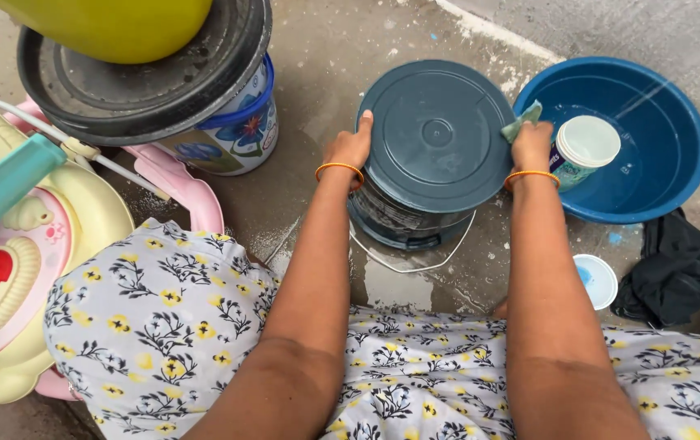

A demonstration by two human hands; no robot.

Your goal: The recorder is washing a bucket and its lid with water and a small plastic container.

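Gripping opposite rims of the dark teal lid (437,134), the left hand (350,147) steadies one edge with fingers closed over it, while the right hand (532,145) pinches a green cloth (523,122) against the other. Lid rests flat atop a dark bucket (403,220) on wet concrete, between the knees. For good wiping, judged from this pose, the bracing hand should hold firm while the cloth sweeps. Lid surface: smooth, round, with a central boss. Beyond: a blue basin (660,130) holding a capped white jar (585,151).
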